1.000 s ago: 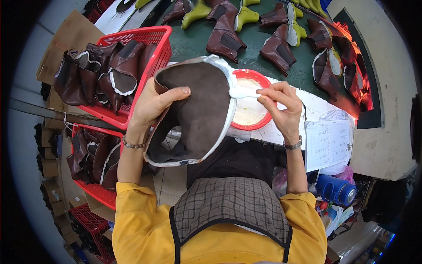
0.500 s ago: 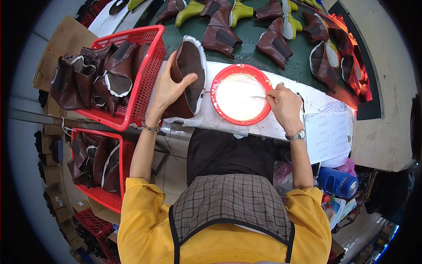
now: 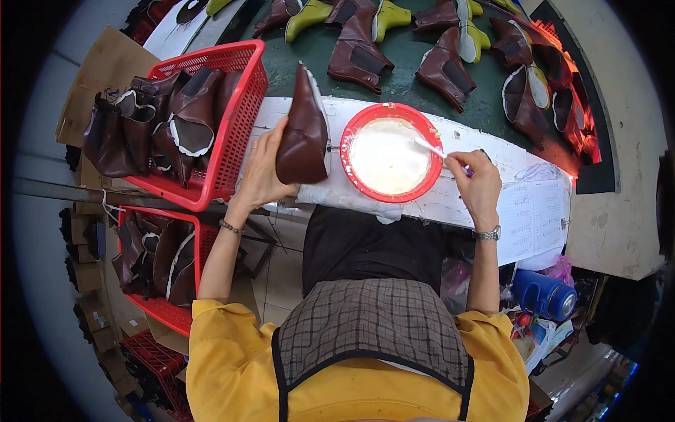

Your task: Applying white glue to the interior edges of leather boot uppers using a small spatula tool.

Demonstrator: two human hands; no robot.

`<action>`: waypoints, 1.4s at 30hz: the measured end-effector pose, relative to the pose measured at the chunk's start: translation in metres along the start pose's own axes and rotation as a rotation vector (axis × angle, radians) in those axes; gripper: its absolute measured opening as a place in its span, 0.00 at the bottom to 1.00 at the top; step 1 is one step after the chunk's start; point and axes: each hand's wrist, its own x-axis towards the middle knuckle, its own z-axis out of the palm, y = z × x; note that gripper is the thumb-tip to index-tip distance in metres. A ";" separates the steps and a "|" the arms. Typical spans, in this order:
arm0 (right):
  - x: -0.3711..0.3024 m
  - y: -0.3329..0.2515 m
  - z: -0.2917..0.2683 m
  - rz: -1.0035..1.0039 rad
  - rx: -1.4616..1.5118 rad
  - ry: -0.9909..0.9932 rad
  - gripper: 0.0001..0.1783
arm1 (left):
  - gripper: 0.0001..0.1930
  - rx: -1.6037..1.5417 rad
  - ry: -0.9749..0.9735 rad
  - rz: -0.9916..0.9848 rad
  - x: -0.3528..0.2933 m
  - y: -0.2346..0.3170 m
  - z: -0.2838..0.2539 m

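Observation:
A brown leather boot upper (image 3: 302, 137) with a white lining edge stands over the front of the white worktable. My left hand (image 3: 266, 169) is closed on its lower left side, with the fingertips partly hidden behind the leather. To the right of it sits a red bowl (image 3: 346, 169) of creamy white paste (image 3: 389, 156). My right hand (image 3: 479, 181) pinches a slim white brush (image 3: 431, 148) at the bowl's right rim. The brush's tip lies over the paste and is coated pale, so its bristles cannot be made out.
Red baskets (image 3: 242, 98) of brown boot uppers stand at the left, one above another. Beyond the worktable (image 3: 450, 200), a dark green surface (image 3: 295, 74) carries brown uppers and lime-green lasts (image 3: 309, 20). An orange glow lights its right end. Written sheets (image 3: 531, 218) and a blue flask (image 3: 541, 294) are at right.
My left hand has turned the boot upper so its brown outer side shows instead of the opening. My right hand has shifted slightly right, lifting the brush from the paste toward the rim.

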 end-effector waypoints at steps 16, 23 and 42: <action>0.035 -0.060 0.013 -0.303 0.505 0.191 0.09 | 0.64 -0.359 0.237 0.398 -0.039 0.062 -0.031; 0.016 -0.070 -0.004 -0.400 0.530 0.121 0.11 | 0.63 -0.357 0.563 0.410 -0.017 0.066 -0.020; 0.014 -0.053 0.004 -0.194 0.321 -0.049 0.06 | 0.60 -0.536 0.408 0.329 -0.005 0.040 -0.037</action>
